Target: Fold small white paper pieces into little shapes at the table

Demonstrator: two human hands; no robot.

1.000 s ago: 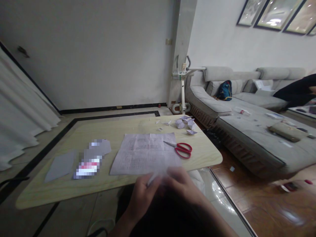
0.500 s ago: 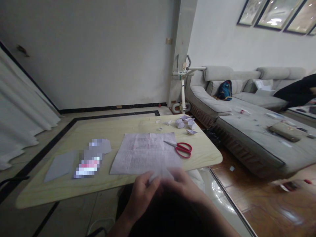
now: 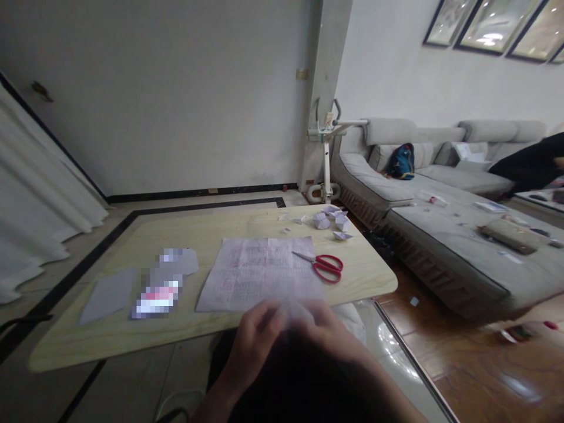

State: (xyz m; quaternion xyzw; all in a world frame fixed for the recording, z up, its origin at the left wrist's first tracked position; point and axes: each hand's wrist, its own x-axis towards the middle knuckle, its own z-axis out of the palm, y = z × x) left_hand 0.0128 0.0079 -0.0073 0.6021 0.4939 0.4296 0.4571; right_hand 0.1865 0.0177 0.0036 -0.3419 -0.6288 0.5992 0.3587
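Note:
Between my two hands, at the front edge of the table, is a small piece of white paper (image 3: 291,311), blurred and partly covered by fingers. My left hand (image 3: 259,329) pinches its left side. From the right, my right hand (image 3: 324,329) grips the other side, its fingers smeared by motion. Just beyond lies a large creased printed sheet (image 3: 255,270), flat on the table. Scissors (image 3: 328,267) with red handles rest across its right edge, blades pointing left. Several folded paper shapes (image 3: 321,221) sit at the table's far right corner.
The pale wooden table (image 3: 154,346) also bears a white sheet (image 3: 108,295) and a pixelated item (image 3: 158,294) on the left. Paper scraps (image 3: 286,230) lie near the far edge. A grey sofa (image 3: 440,252) stands to the right, with a person's dark-clothed part (image 3: 533,161) beyond.
The paper between my hands now shows less and looks more bunched between the fingers. Both hands stay in nearly the same place; the scissors and printed sheet have not moved.

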